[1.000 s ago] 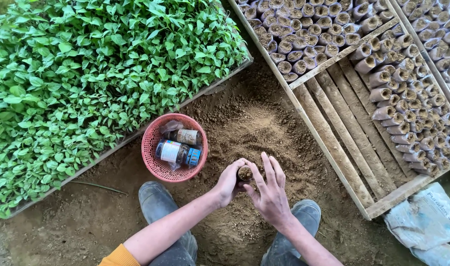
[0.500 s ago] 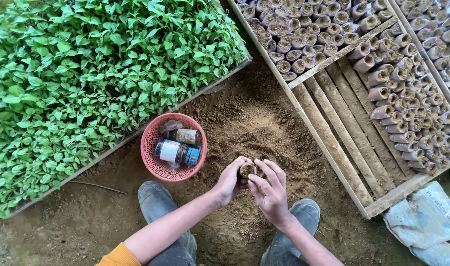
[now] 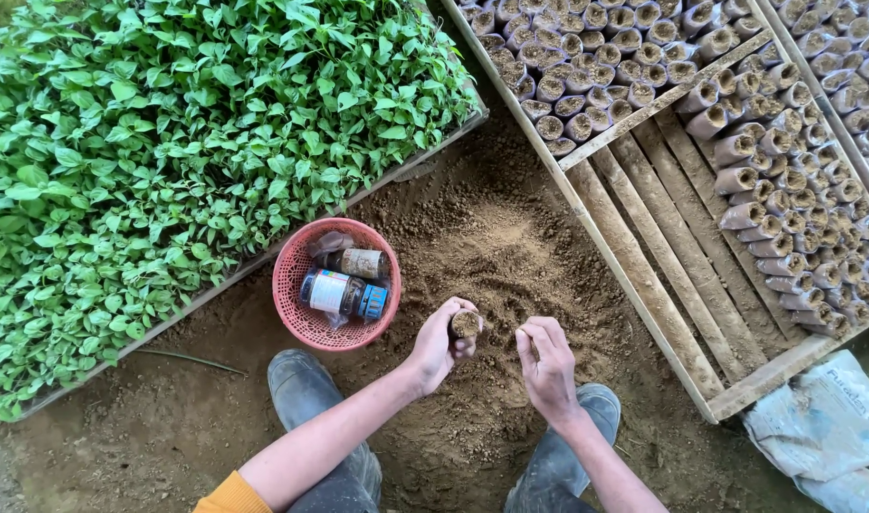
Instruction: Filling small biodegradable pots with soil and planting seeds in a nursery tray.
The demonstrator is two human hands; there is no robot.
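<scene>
Both hands work above a patch of loose soil point(image 3: 510, 275). Left hand point(image 3: 437, 344) is curled around a small soil-filled pot point(image 3: 466, 325), held upright beside the knees; right hand point(image 3: 546, 366) hovers just beside it, fingers pinched narrow — on what, I cannot tell. Around them, from largest down: a bed of green seedlings point(image 3: 168, 142), a wooden tray point(image 3: 662, 247) of filled pots, a red basket point(image 3: 301, 313) holding bottles. The pot looks light, soft-walled and crumbly — best cupped around its sides.

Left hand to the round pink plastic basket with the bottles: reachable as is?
Probably yes. The left hand sits just right of the round pink plastic basket, only bare soil between them. But it is shut on a small soil-filled pot, so it is not free to grasp.
</scene>
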